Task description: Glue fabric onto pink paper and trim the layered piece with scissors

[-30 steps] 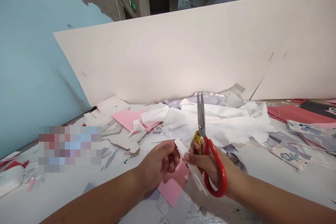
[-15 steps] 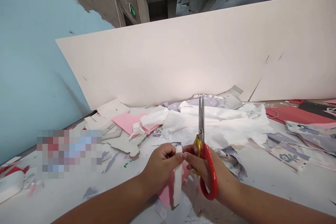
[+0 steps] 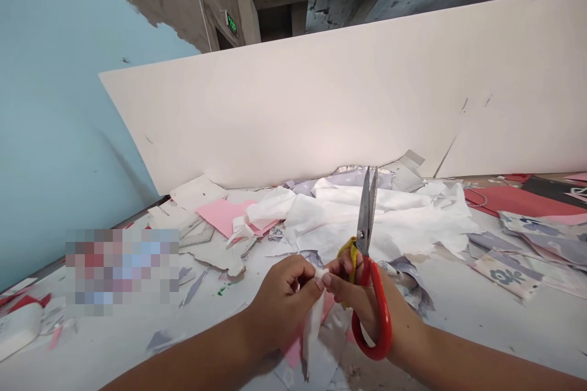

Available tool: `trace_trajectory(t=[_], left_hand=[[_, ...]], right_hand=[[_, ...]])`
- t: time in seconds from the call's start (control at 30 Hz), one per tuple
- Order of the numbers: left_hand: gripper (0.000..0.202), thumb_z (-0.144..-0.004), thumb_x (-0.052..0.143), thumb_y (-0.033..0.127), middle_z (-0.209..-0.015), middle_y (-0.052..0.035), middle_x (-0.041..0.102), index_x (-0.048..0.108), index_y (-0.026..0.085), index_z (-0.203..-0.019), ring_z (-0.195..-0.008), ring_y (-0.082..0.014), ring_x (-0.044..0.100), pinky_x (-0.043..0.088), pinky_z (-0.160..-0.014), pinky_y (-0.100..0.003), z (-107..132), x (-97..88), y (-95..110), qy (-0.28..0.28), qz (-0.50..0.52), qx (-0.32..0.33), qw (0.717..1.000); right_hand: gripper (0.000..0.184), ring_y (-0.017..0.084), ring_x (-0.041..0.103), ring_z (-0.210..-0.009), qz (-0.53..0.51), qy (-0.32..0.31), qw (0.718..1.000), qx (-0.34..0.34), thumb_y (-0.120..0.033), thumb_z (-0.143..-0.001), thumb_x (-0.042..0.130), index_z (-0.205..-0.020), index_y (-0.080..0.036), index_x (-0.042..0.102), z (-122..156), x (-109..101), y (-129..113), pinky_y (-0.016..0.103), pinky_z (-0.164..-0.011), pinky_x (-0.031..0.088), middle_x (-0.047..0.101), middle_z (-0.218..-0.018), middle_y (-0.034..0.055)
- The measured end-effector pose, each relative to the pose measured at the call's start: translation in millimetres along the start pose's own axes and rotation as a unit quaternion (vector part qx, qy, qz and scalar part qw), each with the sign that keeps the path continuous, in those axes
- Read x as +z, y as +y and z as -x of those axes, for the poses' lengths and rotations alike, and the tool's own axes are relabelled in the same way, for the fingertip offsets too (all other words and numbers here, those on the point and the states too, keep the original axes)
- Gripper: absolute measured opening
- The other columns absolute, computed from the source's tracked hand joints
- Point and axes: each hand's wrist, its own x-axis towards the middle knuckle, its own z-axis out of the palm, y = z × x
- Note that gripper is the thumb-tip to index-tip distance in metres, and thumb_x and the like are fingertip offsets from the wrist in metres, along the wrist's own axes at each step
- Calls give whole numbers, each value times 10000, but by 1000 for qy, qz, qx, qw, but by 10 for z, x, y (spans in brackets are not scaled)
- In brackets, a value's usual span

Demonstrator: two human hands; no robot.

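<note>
My left hand [image 3: 284, 299] pinches the top of a narrow white strip of paper or cloth [image 3: 313, 333], which hangs down toward me. My right hand [image 3: 362, 290] grips scissors with red and yellow handles [image 3: 378, 324], and its fingertips touch the strip's top end. The steel blades stand upright and slightly open, pointing away from me over a crumpled white sheet [image 3: 339, 220]. A pink paper piece [image 3: 293, 351] lies under the hands, partly hidden by them and the strip.
A white board [image 3: 293, 104] leans along the table's far side against a blue wall [image 3: 55, 104]. Pink paper [image 3: 224, 217], a red sheet [image 3: 513, 200], floral fabric scraps [image 3: 507, 276] and many offcuts litter the white table [image 3: 110, 342]. A pixelated patch [image 3: 121, 270] covers part of the left side.
The scissor blades have opened from nearly closed. My hands have drawn closer around the strip's top, which now looks bunched and softer. The view has tilted slightly.
</note>
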Motion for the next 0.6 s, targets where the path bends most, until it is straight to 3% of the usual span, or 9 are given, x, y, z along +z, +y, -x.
trace_trajectory(t=[0.23,0.4,0.5,0.6], left_hand=[[233,-759,445,227,-565,27,373,373,182,-543,-571,-112,355,297,-551,-216,9,19,17,-21,28,-35,999],[166,-727,525,287,-598,36,429,441,176,-635,-567,-96,388,322,-537,-206,26,57,6,-66,83,-54,993],[139,-744,492,274,-618,18,502,456,170,-658,-560,-95,443,358,-533,-208,40,99,29,-67,142,-106,982],[119,-764,403,253,-624,-2,556,457,174,-692,-461,-93,478,368,-432,-207,42,129,44,-92,232,-181,951]], right_hand=[[256,107,434,-588,-19,14,1000,10,-210,-663,579,-664,-211,323,-1,35,-23,247,-579,356,453,-638,-49],[223,111,452,-587,-13,40,999,11,-221,-662,568,-653,-208,346,-1,39,-38,246,-566,362,474,-626,-47],[247,99,460,-531,-70,48,996,11,-218,-664,566,-653,-215,319,15,60,-50,238,-527,376,453,-606,-65],[250,99,458,-436,-118,3,992,36,-239,-690,542,-663,-223,294,32,73,-48,257,-479,385,410,-551,-83]])
